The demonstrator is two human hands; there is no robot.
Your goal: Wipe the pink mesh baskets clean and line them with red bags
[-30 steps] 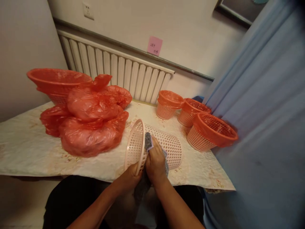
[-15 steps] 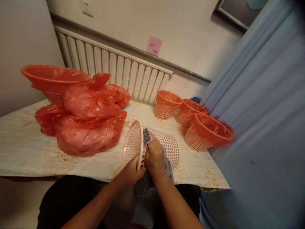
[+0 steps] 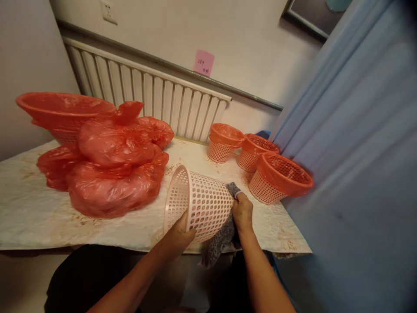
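Observation:
A pale pink perforated plastic wastebasket (image 3: pixel 208 202) lies on its side at the table's front edge, its mouth facing left. My left hand (image 3: pixel 179 234) is closed on the rim, thumb inside the mouth and fingers out of clear sight. At the basket's base end, my right hand (image 3: pixel 243 213) grips a dark grey cloth (image 3: pixel 221 241) and presses it against the basket. Part of the cloth hangs below the basket, over the table edge.
Several full red plastic bags (image 3: pixel 114 182) are heaped on the left, beside a red-lined basket (image 3: pixel 65 108). Three red-lined baskets (image 3: pixel 267 187) stand on the right by a blue curtain (image 3: pixel 352 130). A radiator (image 3: pixel 146 91) runs behind the cloth-covered table (image 3: pixel 137 230).
My right hand has slid with the cloth from near the rim rightward to the base end of the wastebasket. The left hand keeps its hold on the rim. The view has shifted slightly.

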